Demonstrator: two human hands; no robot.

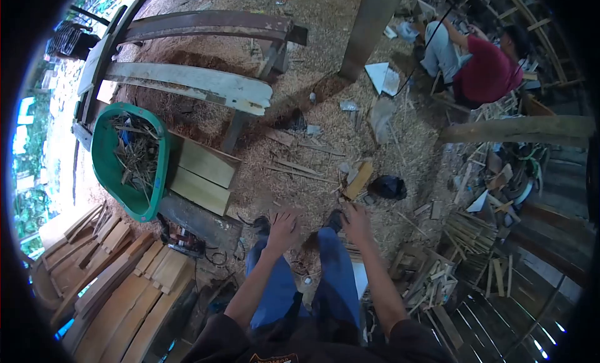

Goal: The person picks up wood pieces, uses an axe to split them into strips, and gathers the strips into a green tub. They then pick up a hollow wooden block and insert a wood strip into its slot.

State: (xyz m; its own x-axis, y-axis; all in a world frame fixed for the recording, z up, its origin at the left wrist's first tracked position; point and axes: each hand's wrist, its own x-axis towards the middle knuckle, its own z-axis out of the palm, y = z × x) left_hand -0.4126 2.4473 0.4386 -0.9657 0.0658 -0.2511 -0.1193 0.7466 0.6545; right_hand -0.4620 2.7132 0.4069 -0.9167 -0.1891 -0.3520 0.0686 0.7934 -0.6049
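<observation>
My left hand (284, 230) hangs above my left shoe, over the blue trousers (275, 288), with its fingers apart and nothing in it. On the other side, my right hand (355, 223) is held near my right shoe (335, 220); its fingers are spread and hold nothing that I can see. Just beyond the right hand a yellowish wood block (358, 180) lies on the shavings. Beside that block sits a black plastic bag (387, 187). Thin wood strips (300, 169) lie on the floor ahead of both hands.
A green tub (161, 169) of scraps stands left, beside yellowish boards (200, 183). Wooden planks (131, 319) are stacked lower left, near a power tool (186, 241). Benches (187, 82) stand upper left. A person in a red shirt (490, 69) sits upper right, behind a wooden post (519, 129).
</observation>
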